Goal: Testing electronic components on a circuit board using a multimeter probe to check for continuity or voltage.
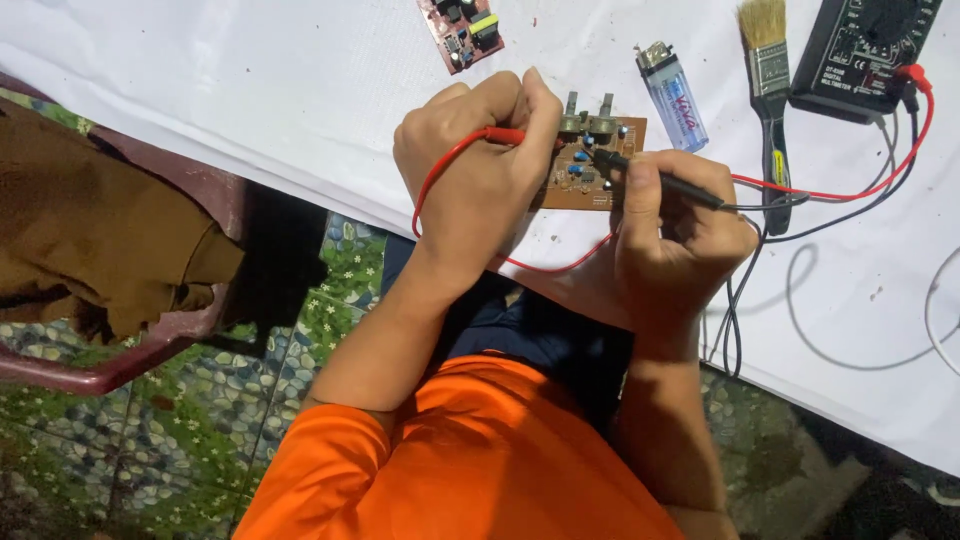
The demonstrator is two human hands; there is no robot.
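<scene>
Your left hand point(480, 165) curled tight, fingers pinching the red probe point(505, 135) onto the brown circuit board point(590, 165), your right hand point(675, 235) gripping the black probe point(660, 182) pen-style, tip on the board, board lying on the white cloth point(250, 90) between your hands, lighter point(672, 95), brush point(768, 80) and multimeter point(865, 50) beyond.

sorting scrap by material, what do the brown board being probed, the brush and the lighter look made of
The brown circuit board looks like matte phenolic or paper laminate, judging by its flat tan-brown face; it carries metal-shafted knobs. The brush has pale, straw-coloured bristles, a shiny metal band and a dark handle, likely plastic or painted wood. The lighter looks like clear bluish plastic with a bright metal top.
</scene>
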